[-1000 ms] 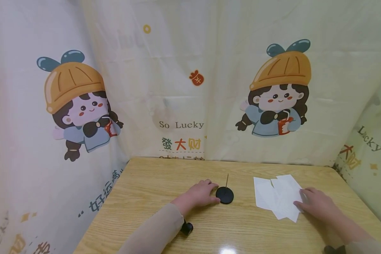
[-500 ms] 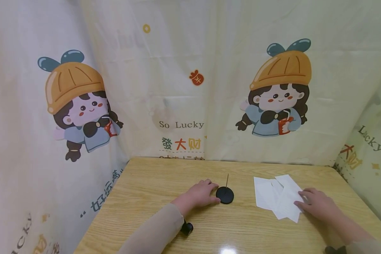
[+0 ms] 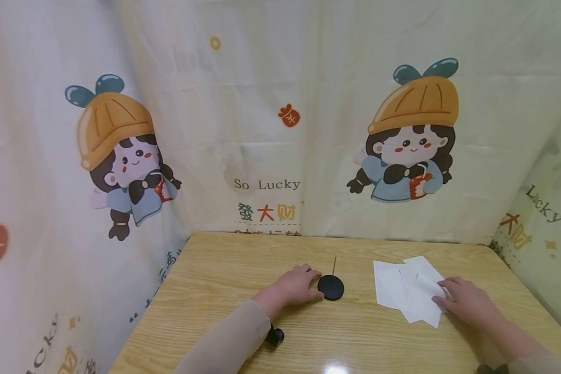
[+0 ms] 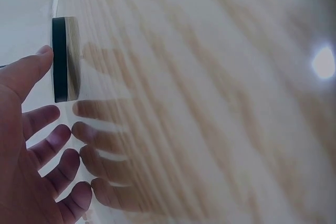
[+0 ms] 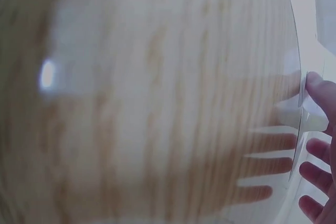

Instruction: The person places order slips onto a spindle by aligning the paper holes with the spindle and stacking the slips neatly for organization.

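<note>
A round black disc lies flat on the wooden table, with a thin brown stick standing up from it. At its left edge is my left hand, fingers relaxed and spread. In the left wrist view the thumb tip touches the rim of the disc, while the other fingers hang beside it. Several white paper sheets overlap in a loose fan on the right. My right hand pinches the top sheet by its right edge, and that sheet bulges slightly.
The wooden table runs back to a printed curtain, which hangs behind and at both sides. A black wrist device sits under the left forearm; another shows at the right wrist.
The sheets have shifted: the slit-like gap between them has narrowed and the top sheet has slid slightly left and bulged. My left hand and the disc stay put.
</note>
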`<state>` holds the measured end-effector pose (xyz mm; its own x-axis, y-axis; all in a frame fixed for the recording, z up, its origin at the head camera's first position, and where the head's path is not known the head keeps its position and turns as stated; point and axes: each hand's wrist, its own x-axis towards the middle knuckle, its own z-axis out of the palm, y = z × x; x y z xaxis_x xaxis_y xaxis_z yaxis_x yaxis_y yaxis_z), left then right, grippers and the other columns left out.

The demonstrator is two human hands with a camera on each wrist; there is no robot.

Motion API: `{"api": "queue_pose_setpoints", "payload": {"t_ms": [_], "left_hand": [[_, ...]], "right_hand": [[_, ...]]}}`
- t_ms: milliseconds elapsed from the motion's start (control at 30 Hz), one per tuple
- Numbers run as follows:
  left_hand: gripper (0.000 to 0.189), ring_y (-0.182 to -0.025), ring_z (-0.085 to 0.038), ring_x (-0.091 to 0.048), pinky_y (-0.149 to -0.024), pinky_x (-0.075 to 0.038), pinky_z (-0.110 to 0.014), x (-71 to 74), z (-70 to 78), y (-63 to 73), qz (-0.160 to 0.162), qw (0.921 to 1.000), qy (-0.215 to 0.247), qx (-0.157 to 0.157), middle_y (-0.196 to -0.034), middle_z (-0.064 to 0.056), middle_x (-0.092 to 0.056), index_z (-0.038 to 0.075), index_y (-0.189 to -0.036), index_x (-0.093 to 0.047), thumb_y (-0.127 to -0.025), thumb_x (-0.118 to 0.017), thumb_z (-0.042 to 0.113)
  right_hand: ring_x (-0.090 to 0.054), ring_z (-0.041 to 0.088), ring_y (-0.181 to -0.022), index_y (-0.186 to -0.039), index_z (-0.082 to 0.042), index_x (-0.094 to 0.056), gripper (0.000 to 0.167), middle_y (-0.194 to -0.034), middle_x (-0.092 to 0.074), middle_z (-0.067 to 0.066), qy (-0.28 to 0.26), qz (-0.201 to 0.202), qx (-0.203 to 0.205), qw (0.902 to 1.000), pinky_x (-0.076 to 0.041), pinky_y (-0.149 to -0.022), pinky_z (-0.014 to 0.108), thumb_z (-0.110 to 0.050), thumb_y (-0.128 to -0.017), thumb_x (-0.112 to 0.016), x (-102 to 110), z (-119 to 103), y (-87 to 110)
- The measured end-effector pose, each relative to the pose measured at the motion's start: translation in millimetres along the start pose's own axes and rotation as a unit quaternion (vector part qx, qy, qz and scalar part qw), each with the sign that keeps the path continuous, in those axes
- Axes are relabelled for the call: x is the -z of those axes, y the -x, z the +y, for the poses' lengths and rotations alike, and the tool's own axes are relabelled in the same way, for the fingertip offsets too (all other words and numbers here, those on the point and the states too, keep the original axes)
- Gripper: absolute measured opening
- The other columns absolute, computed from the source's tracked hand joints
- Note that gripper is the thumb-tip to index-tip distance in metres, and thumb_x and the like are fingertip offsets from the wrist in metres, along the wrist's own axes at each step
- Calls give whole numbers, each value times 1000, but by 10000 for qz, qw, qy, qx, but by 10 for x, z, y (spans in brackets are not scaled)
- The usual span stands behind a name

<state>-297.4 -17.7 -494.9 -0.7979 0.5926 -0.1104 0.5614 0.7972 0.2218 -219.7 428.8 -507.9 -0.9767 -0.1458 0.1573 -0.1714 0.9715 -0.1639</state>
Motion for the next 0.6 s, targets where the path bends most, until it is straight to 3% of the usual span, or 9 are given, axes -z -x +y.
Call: {"api": "queue_pose_setpoints", "payload": {"t_ms": [233,433,600], "left_hand": [[63,-120,-18,-50,-98,-44,-37,29,17,23,-42,10000,43,27,-132,3,-52,28,-143,-52,-90,-63,59],[64,-124,-19,-48,-101,-43,-37,7,11,17,-74,9999,60,66,-136,3,-50,29,-144,-50,-90,-62,60],[64,-123,-18,-49,-100,-43,-37,-26,-6,0,-48,9999,51,72,-135,3,-50,30,-144,-50,-90,-62,61]], "right_hand": [[-58,51,-100,-111,9,-63,54,-107,-63,29,-676,-66,-307,9972,-45,-78,62,-33,-81,-80,13,-22,-45],[-56,25,-82,-116,8,-58,53,-95,-64,12,-1321,-132,-407,9903,-46,-70,42,-23,-80,-81,5,-33,-58],[-51,18,-78,-122,6,-53,55,-93,-62,8,-1576,-325,-541,9855,-43,-66,35,-23,-83,-79,17,-44,-46]]}}
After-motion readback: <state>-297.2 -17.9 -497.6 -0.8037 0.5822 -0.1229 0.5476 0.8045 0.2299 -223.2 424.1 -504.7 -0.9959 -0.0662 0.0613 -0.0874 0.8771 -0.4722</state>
